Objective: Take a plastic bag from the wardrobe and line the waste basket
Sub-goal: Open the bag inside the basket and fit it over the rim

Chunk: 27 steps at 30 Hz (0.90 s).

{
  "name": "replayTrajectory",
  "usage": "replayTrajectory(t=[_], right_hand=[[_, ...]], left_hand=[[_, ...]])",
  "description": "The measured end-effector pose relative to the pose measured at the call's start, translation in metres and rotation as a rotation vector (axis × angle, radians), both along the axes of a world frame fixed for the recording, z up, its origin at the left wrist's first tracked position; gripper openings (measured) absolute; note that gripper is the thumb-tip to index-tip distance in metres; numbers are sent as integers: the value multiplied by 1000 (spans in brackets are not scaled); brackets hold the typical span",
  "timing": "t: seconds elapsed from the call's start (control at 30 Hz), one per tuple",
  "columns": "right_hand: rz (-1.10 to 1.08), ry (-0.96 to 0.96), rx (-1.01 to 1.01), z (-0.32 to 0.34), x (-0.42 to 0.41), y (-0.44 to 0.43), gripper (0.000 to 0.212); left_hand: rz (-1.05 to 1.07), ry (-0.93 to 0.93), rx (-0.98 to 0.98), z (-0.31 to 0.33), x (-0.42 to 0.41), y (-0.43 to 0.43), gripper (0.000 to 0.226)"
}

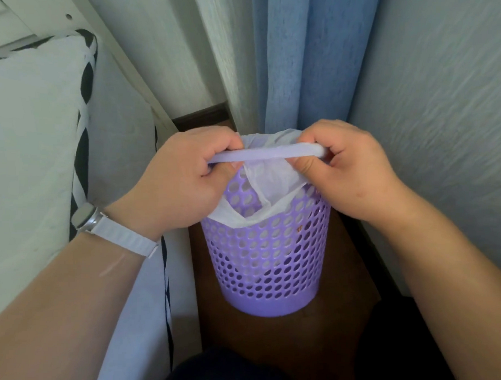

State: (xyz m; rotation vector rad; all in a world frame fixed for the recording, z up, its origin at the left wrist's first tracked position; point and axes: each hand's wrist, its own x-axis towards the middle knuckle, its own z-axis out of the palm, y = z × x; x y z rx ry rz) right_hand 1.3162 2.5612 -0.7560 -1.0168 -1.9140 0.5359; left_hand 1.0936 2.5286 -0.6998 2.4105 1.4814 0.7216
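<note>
A purple perforated waste basket [265, 264] stands on the dark wooden floor, tilted toward me. A white plastic bag [269, 179] sits inside it, and its edge folds over the near rim and hangs down the outside. My left hand [187, 182] grips the rim and bag edge on the left. My right hand [349, 170] pinches the rim and bag on the right. The basket's far rim is hidden behind my hands.
A bed with a white and black-patterned cover [32, 153] lies close on the left. Blue curtains [305, 63] hang behind the basket, and a pale wall [445, 111] closes the right side. The basket stands in a narrow strip of floor [338, 321].
</note>
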Motion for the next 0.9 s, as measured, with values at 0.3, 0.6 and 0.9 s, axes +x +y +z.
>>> replayTrajectory(t=[0.3,0.6,0.9], right_hand=[[-86,-67,116,-8,-28,-13,20],[-33,-231,31,-6,-6,0,39],[-76,-16,-44,-19,-12,2,46]], left_hand=[[-109,189,78,-4,15,-3,20],[28,101,-27,-9,-2,4,23],[76,1,-144,-4,-3,2,17]])
